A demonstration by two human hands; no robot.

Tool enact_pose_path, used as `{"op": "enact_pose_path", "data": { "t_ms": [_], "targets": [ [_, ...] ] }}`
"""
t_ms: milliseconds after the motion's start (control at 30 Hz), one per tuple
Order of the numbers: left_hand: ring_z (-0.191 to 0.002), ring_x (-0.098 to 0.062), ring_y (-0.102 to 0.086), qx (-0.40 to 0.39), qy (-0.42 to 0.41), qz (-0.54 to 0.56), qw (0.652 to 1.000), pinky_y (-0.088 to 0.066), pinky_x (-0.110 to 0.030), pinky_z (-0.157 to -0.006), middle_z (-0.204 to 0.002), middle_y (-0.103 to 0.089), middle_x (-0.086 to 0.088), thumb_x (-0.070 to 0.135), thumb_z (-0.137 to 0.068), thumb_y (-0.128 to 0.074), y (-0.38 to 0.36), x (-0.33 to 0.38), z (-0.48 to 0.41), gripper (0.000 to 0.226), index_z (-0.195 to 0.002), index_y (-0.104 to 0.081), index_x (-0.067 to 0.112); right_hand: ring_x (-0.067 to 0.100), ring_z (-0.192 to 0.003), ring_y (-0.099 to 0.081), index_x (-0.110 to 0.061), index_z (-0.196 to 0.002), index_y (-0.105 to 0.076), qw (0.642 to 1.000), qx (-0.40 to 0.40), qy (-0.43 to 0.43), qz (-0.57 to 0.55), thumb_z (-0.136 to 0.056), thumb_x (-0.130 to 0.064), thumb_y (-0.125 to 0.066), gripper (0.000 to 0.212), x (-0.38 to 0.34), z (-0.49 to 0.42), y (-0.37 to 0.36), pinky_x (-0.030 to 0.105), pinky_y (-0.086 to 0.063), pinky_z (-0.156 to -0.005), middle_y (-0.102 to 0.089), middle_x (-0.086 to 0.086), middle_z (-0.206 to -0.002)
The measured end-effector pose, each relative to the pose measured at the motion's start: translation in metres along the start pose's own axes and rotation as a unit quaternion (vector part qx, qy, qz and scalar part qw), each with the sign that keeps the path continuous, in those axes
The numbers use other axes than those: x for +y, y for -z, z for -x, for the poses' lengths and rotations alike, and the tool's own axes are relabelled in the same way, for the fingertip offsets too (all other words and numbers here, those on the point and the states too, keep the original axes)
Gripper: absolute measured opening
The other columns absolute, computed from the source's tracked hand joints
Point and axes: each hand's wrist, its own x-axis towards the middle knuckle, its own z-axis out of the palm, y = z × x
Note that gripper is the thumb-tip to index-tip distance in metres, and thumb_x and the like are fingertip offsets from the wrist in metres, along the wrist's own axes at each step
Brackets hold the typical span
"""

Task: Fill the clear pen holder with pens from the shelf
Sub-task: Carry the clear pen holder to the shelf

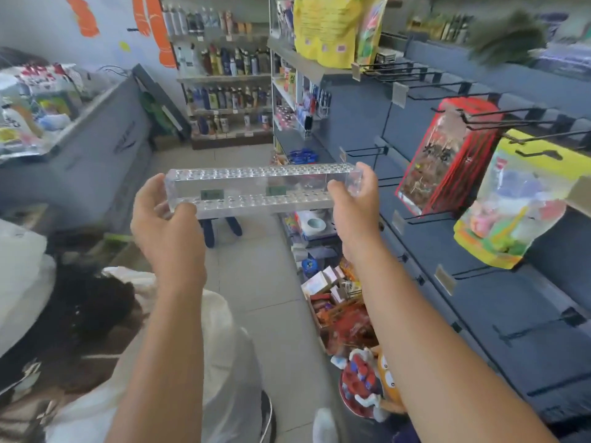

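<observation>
On the right of the aisle, a dark blue shelf (367, 129) runs from near to far, with many of its wire hooks bare. A red packet (447, 158) and a yellow packet (518, 199) hang from two of them. A tiled floor (271, 298) lies below.

Held in the air over that floor, mid-view, is the clear pen holder (262, 190), a long block with rows of holes. No hole has a pen in it. Its long axis runs left to right across the aisle, roughly level.

The left hand (166, 225) has its grip curled round the holder's left end. The right hand (355, 203) has its grip round the right end, thumb on the near face. Both hands are thus taken up.

Small blue and dark sticks that may be pens (315, 100) stand far along the shelf, beyond the holder and slightly right of it. Blur keeps me from being sure. They lie on the right hand's side, so I judge that hand the nearer, once the left hand alone carries the holder.
</observation>
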Motion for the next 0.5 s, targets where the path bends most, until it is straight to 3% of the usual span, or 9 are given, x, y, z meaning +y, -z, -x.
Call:
{"op": "enact_pose_path", "data": {
  "t_ms": [33,100,200,300,500],
  "targets": [
    [-0.101,-0.010,-0.066,0.006,0.004,0.003,1.000,-0.057,-0.030,-0.084,-0.114,-0.068,0.006,0.005,-0.086,-0.054,-0.012,-0.005,-0.009,0.044,-0.125,-0.058,0.027,0.000,-0.126,-0.045,-0.019,-0.148,-0.032,1.000,-0.003,0.002,0.005,-0.095,-0.014,-0.055,0.058,0.007,-0.015,-0.007,-0.001,-0.041,-0.074,-0.036,-0.001,-0.153],
    [-0.092,-0.005,-0.064,0.017,0.009,0.001,1.000,-0.053,-0.021,-0.077,-0.110,-0.066,0.005,0.005,-0.089,-0.051,-0.040,-0.015,-0.027,0.045,-0.128,-0.054,0.027,0.014,-0.133,-0.044,-0.022,-0.146,-0.034,1.000,0.000,0.001,0.008,-0.093,-0.016,-0.056,0.058,0.020,-0.048,-0.019,0.020,-0.042,-0.098,-0.040,-0.001,-0.150],
    [-0.096,-0.007,-0.064,0.043,0.010,-0.007,0.999,-0.053,-0.023,-0.080,-0.116,-0.064,-0.001,0.013,-0.092,-0.049,-0.085,-0.034,-0.055,0.044,-0.134,-0.050,0.026,0.009,-0.124,-0.050,-0.023,-0.146,-0.035,1.000,-0.017,0.003,0.014,-0.093,-0.015,-0.054,0.057,0.034,-0.098,-0.033,0.016,-0.043,-0.090,-0.041,-0.002,-0.147],
    [-0.098,-0.006,-0.063,0.052,0.026,-0.030,0.998,-0.054,-0.027,-0.082,-0.114,-0.064,0.003,0.010,-0.091,-0.049,-0.128,-0.048,-0.084,0.045,-0.132,-0.051,0.028,0.016,-0.133,-0.043,-0.025,-0.147,-0.033,1.000,-0.017,-0.010,0.023,-0.094,-0.016,-0.053,0.058,0.044,-0.145,-0.039,0.034,-0.040,-0.105,-0.039,-0.002,-0.149],
    [-0.088,0.001,-0.061,0.055,0.030,-0.058,0.996,-0.049,-0.019,-0.073,-0.097,-0.059,0.017,0.008,-0.095,-0.051,-0.194,-0.071,-0.133,0.038,-0.129,-0.054,0.026,0.014,-0.135,-0.040,-0.025,-0.147,-0.033,0.999,-0.025,-0.022,0.016,-0.094,-0.016,-0.054,0.058,0.060,-0.222,-0.046,0.031,-0.035,-0.107,-0.039,-0.004,-0.149]
  ]
}}
